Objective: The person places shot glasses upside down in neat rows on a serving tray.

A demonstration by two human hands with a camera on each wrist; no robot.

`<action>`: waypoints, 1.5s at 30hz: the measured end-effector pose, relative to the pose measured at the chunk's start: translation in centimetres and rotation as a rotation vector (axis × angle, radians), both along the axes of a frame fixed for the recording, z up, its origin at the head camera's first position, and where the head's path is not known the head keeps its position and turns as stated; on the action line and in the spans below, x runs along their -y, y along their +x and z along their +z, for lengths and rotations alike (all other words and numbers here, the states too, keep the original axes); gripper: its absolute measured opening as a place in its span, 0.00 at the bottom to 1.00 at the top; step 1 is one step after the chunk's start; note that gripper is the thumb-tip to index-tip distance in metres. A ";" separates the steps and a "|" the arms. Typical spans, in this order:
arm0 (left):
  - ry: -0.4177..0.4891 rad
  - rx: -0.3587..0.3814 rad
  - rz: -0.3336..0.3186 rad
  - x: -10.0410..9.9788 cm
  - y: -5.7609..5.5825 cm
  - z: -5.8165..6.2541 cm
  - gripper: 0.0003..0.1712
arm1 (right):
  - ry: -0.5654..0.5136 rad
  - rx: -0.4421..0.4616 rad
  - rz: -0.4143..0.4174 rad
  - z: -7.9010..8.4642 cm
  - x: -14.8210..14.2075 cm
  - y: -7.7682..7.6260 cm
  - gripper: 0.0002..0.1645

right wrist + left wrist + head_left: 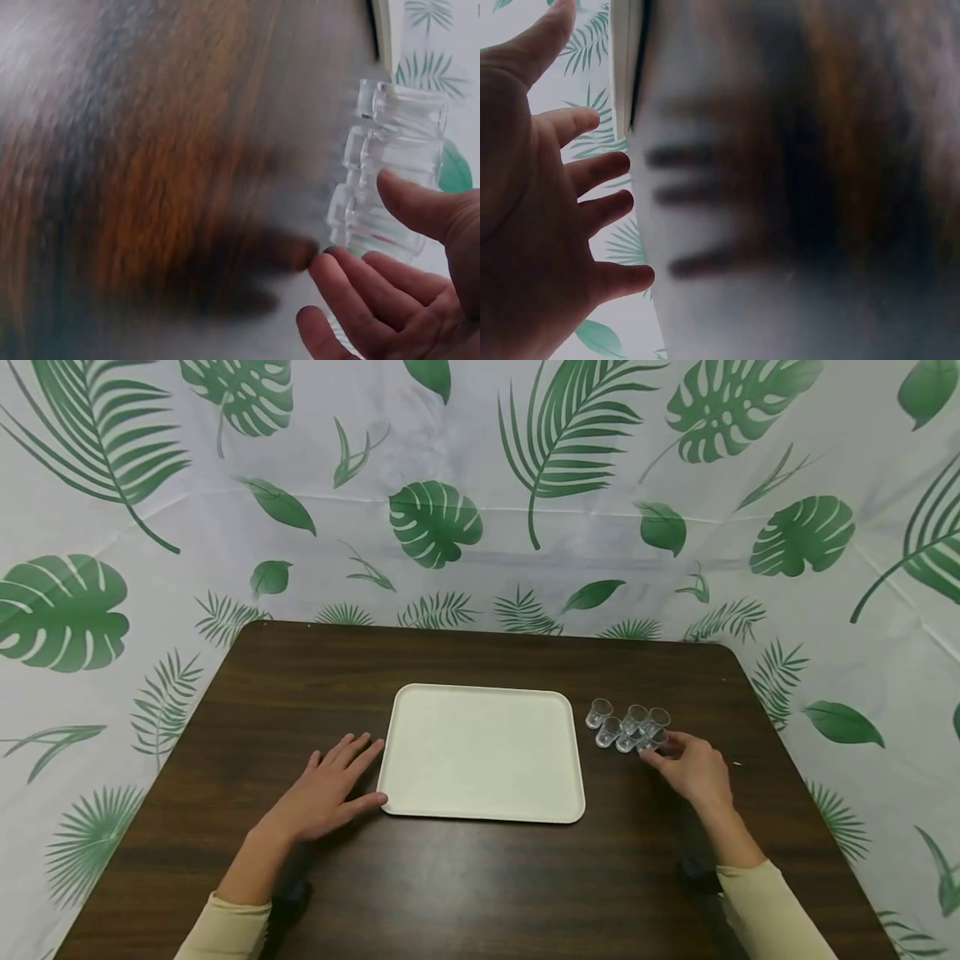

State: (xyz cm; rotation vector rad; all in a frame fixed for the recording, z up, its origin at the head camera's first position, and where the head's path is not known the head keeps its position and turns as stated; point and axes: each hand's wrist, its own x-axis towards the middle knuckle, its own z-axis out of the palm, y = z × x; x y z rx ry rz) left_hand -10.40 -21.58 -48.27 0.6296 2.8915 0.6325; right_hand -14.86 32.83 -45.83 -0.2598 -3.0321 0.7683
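Note:
My right hand (pixel 692 768) is at the near right end of a cluster of clear shot glasses (pixel 608 732). Its thumb and fingers pinch the nearest right glass (pixel 654 741), which stands upright on the table. In the right wrist view, the thumb (pixel 416 201) lies on one side of the glasses (pixel 409 150) and the fingers curl at the other; some glasses overlap. My left hand (pixel 318 797) rests on the table with its fingers spread, beside the left edge of a cream tray (pixel 483 753). Its thumb touches the tray's near left corner.
The dark wood table (pixel 465 885) carries the tray in its middle, with the glasses just right of it. Behind and around the table hangs a white cloth (pixel 330 543) printed with green leaves. Nothing lies on the tray.

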 end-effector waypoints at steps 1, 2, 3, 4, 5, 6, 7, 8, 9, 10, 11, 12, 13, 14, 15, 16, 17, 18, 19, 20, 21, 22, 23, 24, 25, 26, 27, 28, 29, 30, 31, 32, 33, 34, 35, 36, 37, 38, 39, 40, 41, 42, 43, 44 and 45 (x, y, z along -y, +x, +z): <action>-0.003 0.003 -0.001 -0.1 0.0 -0.1 0.49 | -0.014 0.008 -0.006 -0.1 0.0 -0.1 0.38; -0.004 0.006 -0.002 -0.1 0.1 -0.2 0.50 | -0.025 0.012 -0.014 -0.2 0.0 -0.2 0.37; -0.006 0.012 0.001 -0.2 0.1 -0.3 0.50 | -0.033 0.011 -0.019 -0.3 0.0 -0.3 0.37; -0.010 0.012 0.002 -0.2 0.1 -0.3 0.50 | -0.039 0.010 -0.024 -0.4 0.0 -0.4 0.35; -0.009 0.013 0.004 -0.2 0.1 -0.4 0.50 | -0.045 0.008 -0.027 -0.5 0.1 -0.5 0.34; -0.009 0.014 0.004 -0.2 0.1 -0.3 0.50 | -0.048 0.008 -0.030 -0.5 0.1 -0.6 0.33; -0.011 0.018 0.005 -0.3 0.1 -0.3 0.50 | -0.049 0.007 -0.032 -0.6 0.1 -0.7 0.33; -0.012 0.021 0.004 -0.3 0.0 -0.2 0.50 | -0.049 0.008 -0.036 -0.6 0.1 -0.8 0.32; -0.011 0.025 0.004 -0.3 0.0 -0.2 0.50 | -0.050 0.009 -0.041 -0.7 0.0 -0.8 0.31; -0.014 0.027 0.001 -0.4 0.0 -0.1 0.50 | -0.050 0.011 -0.046 -0.8 0.0 -0.9 0.31; -0.017 0.032 0.000 -0.4 0.0 -0.1 0.51 | -0.050 0.013 -0.049 -0.9 0.0 -0.9 0.31; -0.021 0.035 -0.002 -0.4 -0.1 0.0 0.51 | -0.050 0.014 -0.051 -0.9 0.0 -0.8 0.31; -0.024 0.037 -0.003 -0.4 0.0 0.1 0.51 | -0.050 0.016 -0.053 -1.0 0.0 -0.8 0.31; -0.026 0.039 -0.004 -0.5 0.0 0.1 0.51 | -0.050 0.016 -0.056 -1.1 -0.1 -0.8 0.31; -0.028 0.038 -0.004 -0.5 0.0 0.1 0.51 | -0.050 0.016 -0.058 -1.2 -0.1 -0.8 0.31; -0.030 0.036 -0.004 -0.5 0.0 0.1 0.51 | -0.051 0.016 -0.061 -1.2 -0.1 -0.7 0.31; -0.031 0.035 -0.003 -0.5 0.0 0.1 0.51 | -0.051 0.016 -0.064 -1.3 -0.1 -0.7 0.31; -0.031 0.033 -0.003 -0.5 0.0 0.1 0.52 | -0.051 0.016 -0.068 -1.3 0.0 -0.7 0.31; -0.032 0.031 -0.004 -0.5 0.0 0.1 0.52 | -0.051 0.016 -0.072 -1.4 -0.1 -0.7 0.31; -0.033 0.030 -0.004 -0.5 0.0 0.1 0.52 | -0.051 0.014 -0.075 -1.4 0.0 -0.7 0.31; -0.033 0.031 -0.003 -0.5 0.0 0.1 0.52 | -0.052 0.014 -0.077 -1.4 0.0 -0.8 0.31; -0.034 0.031 -0.003 -0.4 -0.1 0.0 0.52 | -0.054 0.011 -0.077 -1.4 0.0 -0.8 0.31; -0.034 0.031 -0.002 -0.4 -0.1 0.0 0.52 | -0.057 0.009 -0.076 -1.4 0.0 -0.8 0.30; -0.034 0.031 -0.002 -0.4 -0.1 0.0 0.53 | -0.059 0.005 -0.074 -1.3 0.1 -0.8 0.30; -0.034 0.030 -0.001 -0.3 0.0 0.0 0.53 | -0.061 0.002 -0.072 -1.3 0.1 -0.8 0.30; -0.034 0.030 0.000 -0.3 0.0 0.0 0.53 | -0.063 0.000 -0.070 -1.3 0.1 -0.8 0.30; -0.034 0.029 0.000 -0.3 0.0 0.0 0.53 | -0.065 -0.002 -0.068 -1.3 0.1 -0.8 0.29; -0.033 0.028 -0.001 -0.3 0.0 0.0 0.54 | -0.067 -0.006 -0.066 -1.3 0.2 -0.8 0.29; -0.032 0.029 -0.001 -0.2 0.0 0.0 0.54 | -0.069 -0.008 -0.065 -1.3 0.2 -0.7 0.29; -0.031 0.028 -0.003 -0.2 0.0 0.0 0.54 | -0.072 -0.012 -0.064 -1.3 0.2 -0.7 0.28; -0.029 0.029 -0.004 -0.2 0.0 0.1 0.54 | -0.076 -0.016 -0.064 -1.3 0.2 -0.7 0.28; -0.028 0.030 -0.005 -0.2 0.0 0.1 0.55 | -0.080 -0.021 -0.065 -1.3 0.2 -0.6 0.27; -0.026 0.029 -0.006 -0.2 -0.1 0.1 0.55 | -0.084 -0.028 -0.065 -1.3 0.2 -0.6 0.27; -0.025 0.030 -0.007 -0.2 -0.1 0.1 0.55 | -0.090 -0.034 -0.066 -1.3 0.2 -0.6 0.26; -0.025 0.030 -0.007 -0.2 -0.1 0.2 0.55 | -0.098 -0.041 -0.066 -1.3 0.2 -0.5 0.26; -0.026 0.030 -0.007 -0.2 -0.2 0.2 0.55 | -0.106 -0.047 -0.067 -1.3 0.2 -0.4 0.26; -0.028 0.031 -0.007 -0.2 -0.2 0.2 0.55 | -0.113 -0.052 -0.069 -1.2 0.3 -0.3 0.27; -0.030 0.031 -0.007 -0.2 -0.2 0.2 0.55 | -0.119 -0.056 -0.070 -1.1 0.3 -0.2 0.27; -0.030 0.035 -0.008 -0.2 -0.3 0.2 0.55 | -0.127 -0.059 -0.071 -0.9 0.2 -0.1 0.27; -0.027 0.039 -0.007 -0.3 -0.3 0.2 0.55 | -0.133 -0.063 -0.072 -0.8 0.2 0.1 0.28; -0.026 0.042 -0.006 -0.3 -0.3 0.2 0.55 | -0.137 -0.067 -0.070 -0.6 0.1 0.3 0.28; -0.024 0.046 -0.007 -0.4 -0.4 0.2 0.55 | -0.138 -0.077 -0.068 -0.4 0.0 0.5 0.28; -0.021 0.051 -0.010 -0.5 -0.4 0.2 0.55 | -0.137 -0.091 -0.068 -0.1 -0.1 0.7 0.28; -0.017 0.056 -0.011 -0.6 -0.5 0.2 0.55 | -0.138 -0.110 -0.069 0.1 -0.3 0.9 0.27; -0.014 0.061 -0.012 -0.7 -0.5 0.2 0.55 | -0.139 -0.135 -0.070 0.4 -0.4 1.0 0.27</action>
